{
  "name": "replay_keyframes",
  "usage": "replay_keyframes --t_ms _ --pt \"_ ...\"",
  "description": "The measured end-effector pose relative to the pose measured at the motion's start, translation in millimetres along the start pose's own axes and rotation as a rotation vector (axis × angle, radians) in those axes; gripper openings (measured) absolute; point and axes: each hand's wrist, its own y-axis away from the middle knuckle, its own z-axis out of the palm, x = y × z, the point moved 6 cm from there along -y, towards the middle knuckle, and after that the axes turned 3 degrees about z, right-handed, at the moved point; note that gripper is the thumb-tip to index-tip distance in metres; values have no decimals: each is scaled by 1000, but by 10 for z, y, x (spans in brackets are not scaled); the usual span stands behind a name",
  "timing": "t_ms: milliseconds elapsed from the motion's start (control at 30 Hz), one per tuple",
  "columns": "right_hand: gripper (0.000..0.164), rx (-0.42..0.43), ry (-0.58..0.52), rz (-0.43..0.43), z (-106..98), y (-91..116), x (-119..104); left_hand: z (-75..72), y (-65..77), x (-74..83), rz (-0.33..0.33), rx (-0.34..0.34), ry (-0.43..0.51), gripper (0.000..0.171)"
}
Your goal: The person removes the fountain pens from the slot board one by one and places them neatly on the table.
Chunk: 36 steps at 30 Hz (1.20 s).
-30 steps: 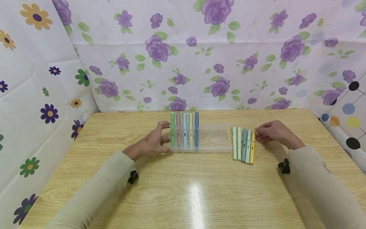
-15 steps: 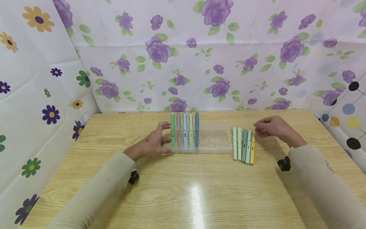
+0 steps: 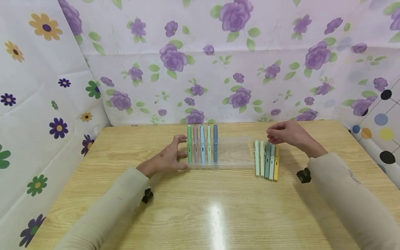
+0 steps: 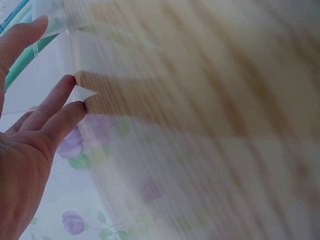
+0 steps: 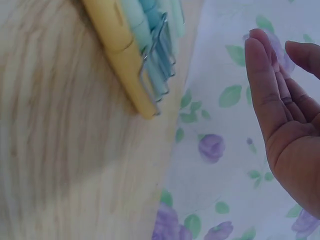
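Left hand (image 3: 167, 158) rests on the light wooden table (image 3: 200, 208), fingers spread and mostly straight, fingertips touching the left end of the clear plastic pen tray (image 3: 232, 152). The left wrist view shows the same: straight fingers (image 4: 50, 107) against the tray's transparent edge, nothing gripped.

Five pens lie side by side in the tray's left part: green pen (image 3: 189, 144), dusty pink pen (image 3: 196, 144), light blue pen (image 3: 202, 144), mint pen (image 3: 209, 144), dark blue pen (image 3: 215, 144). The rest of the tray holds nothing.

Right hand (image 3: 285, 133) hovers in the air above the far end of the loose pen row, fingers loosely curled, apart from each other, holding nothing. The right wrist view shows its palm open and clear of the pens.

The row of five loose pens (image 3: 266, 159) lies on the table, touching the tray's right end: two pale mint, a grey-blue one, a light green one, and the yellow pen (image 3: 276, 163) on the outside, right-most. Metal clips (image 5: 157, 70) show in the right wrist view.

Floral cloth backdrop (image 3: 237, 59) hangs behind the table.
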Motion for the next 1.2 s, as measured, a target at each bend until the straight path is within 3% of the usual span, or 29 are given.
replay_keyframes --t_ms 600,1200 --pt "45 -12 -2 -95 217 -68 -461 3 1 -28 -13 7 -31 101" --pt "36 -43 -7 -142 499 -170 -743 6 -13 -28 -24 21 4 103"
